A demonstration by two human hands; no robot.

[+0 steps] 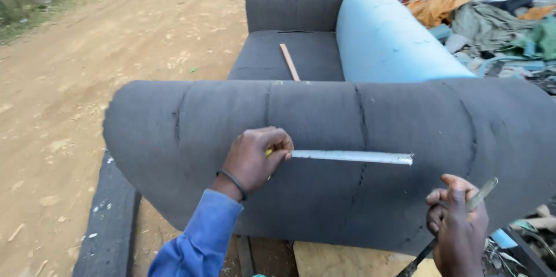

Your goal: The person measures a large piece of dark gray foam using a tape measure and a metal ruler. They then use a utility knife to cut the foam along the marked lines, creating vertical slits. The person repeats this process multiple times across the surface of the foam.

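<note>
My left hand (258,158) grips the end of a flat pale metal ruler-like strip (353,156) and presses it against the front of a dark grey foam sofa arm (174,132). The strip runs right from my fist across a vertical seam line. A blue sleeve and a dark wristband are on that arm. My right hand (457,225) is lower right, shut on a thin metal blade-like tool (482,194) whose tip points up and right, a little away from the foam.
Behind the arm lie the grey seat (284,54) with a wooden stick (289,61) on it, a grey backrest and a light blue foam roll (385,37). Heaped cloth and scraps are at top right. Dirt ground spreads left.
</note>
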